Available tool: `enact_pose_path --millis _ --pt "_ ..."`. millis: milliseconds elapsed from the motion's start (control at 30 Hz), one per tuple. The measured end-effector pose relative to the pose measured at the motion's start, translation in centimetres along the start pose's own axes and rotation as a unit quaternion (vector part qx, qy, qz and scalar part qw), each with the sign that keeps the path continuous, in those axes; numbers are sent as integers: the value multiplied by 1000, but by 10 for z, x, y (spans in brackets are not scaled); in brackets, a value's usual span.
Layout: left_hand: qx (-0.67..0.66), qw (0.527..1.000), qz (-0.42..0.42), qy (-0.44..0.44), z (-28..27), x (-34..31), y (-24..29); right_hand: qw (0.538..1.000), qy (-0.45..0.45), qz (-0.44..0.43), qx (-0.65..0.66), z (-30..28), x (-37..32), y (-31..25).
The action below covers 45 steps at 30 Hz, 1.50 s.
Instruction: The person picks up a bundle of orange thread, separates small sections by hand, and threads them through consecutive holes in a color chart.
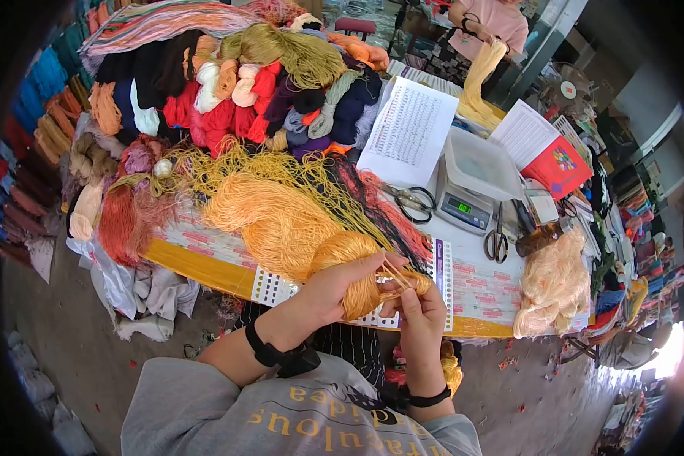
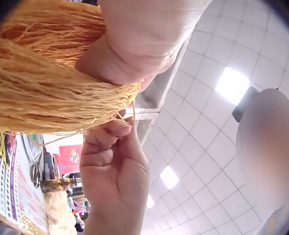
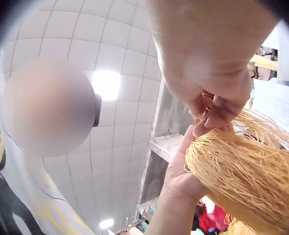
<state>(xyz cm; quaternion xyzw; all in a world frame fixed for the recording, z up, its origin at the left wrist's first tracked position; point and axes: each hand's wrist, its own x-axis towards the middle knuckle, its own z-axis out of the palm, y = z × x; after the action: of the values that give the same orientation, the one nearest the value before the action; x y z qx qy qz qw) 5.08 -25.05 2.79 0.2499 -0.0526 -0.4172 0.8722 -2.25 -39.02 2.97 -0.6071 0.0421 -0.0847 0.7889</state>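
A hank of golden-orange yarn (image 1: 346,262) is gripped by my left hand (image 1: 319,298), with the thumb laid across it. My right hand (image 1: 420,313) pinches a few thin strands at the hank's right end, and these stretch between the two hands. In the left wrist view, the right hand (image 2: 114,169) has its fingertips and thumb together on the strands just below the yarn (image 2: 46,93). The right wrist view has the looped end of the yarn (image 3: 247,169) close under the right fingers. Paler orange yarn (image 1: 270,209) lies on the table behind the left hand.
Hanks of many colours (image 1: 228,99) are heaped at the back left. Olive loose yarn (image 1: 235,163) spreads before them. To the right are black scissors (image 1: 416,204), a digital scale (image 1: 465,209), printed sheets (image 1: 410,125) and peach yarn (image 1: 555,281). Another person (image 1: 494,26) handles pale yellow yarn opposite.
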Motion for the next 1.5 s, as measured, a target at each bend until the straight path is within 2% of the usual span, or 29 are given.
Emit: enact_pose_path --millis 167,233,367,433,467,533,567,633,700,767,800,900,967,1033,1233,1367,1500 --pt "0 1000 7 0 0 -2 3 999 -19 10 37 -2 -2 -3" --pt "9 998 37 53 10 -4 6 998 -13 26 54 -3 -3 -3" --pt "28 997 57 41 6 -2 8 998 -8 22 64 -4 -3 -3" --pt "89 994 63 5 -1 -1 10 990 -60 110 -62 -8 -3 -9" --pt "92 994 62 4 -2 -1 12 991 -59 109 -60 -9 -3 -14" --pt "255 966 -12 50 -7 -1 18 965 -93 137 -202 -17 -2 -25" --pt "258 965 -13 49 -13 -4 26 979 -54 102 -166 -32 1 -26" --pt "162 980 -73 89 -35 -14 53 996 17 18 -88 -59 12 -48" --pt "-22 997 -5 75 -63 -20 88 996 71 -44 8 -105 24 -60" --pt "-40 987 115 108 -83 -29 123 987 82 -46 128 -147 32 -77" --pt "-73 986 124 87 -95 -35 142 979 139 -46 142 -166 34 -82" --pt "-101 983 138 72 -127 -48 183 975 129 -24 179 -219 38 -92" --pt "-98 982 143 78 -131 -53 194 976 118 -18 180 -231 39 -96" --pt "-41 987 134 81 -131 -56 200 977 109 -13 181 -234 37 -97" --pt "-22 990 112 88 -132 -60 204 977 101 -7 189 -242 37 -92" --pt "-25 989 114 94 -134 -61 201 971 121 12 204 -241 39 -90" --pt "-70 989 104 75 -141 -60 205 968 105 24 228 -244 44 -90"
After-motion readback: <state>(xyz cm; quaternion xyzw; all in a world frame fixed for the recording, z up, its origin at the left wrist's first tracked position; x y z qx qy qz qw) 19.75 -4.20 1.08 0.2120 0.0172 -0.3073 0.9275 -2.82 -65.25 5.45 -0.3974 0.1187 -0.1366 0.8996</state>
